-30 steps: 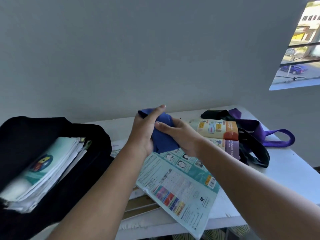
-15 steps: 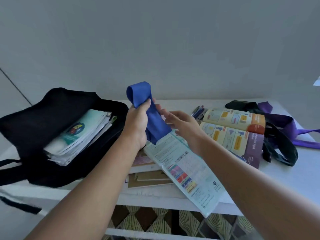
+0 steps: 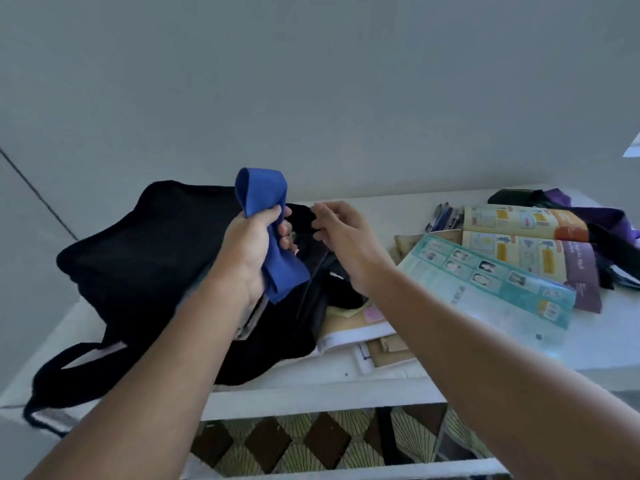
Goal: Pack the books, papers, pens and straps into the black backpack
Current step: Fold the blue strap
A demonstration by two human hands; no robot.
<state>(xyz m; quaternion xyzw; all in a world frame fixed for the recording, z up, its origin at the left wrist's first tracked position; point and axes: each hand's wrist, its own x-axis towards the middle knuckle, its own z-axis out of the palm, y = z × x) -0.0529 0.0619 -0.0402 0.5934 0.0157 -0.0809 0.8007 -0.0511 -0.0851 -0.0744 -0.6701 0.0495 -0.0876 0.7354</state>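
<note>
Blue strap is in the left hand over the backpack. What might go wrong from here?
The blue strap is only loosely folded in the left hand; it may unfold before entering the black backpack. The right hand holds nothing, so the opening may sag shut. The teal booklet overhangs other books and could slide.

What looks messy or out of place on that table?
The teal booklet lies askew, fanned over other books, its corner reaching the table edge. Purple and dark straps sit tangled at the far right.
</note>
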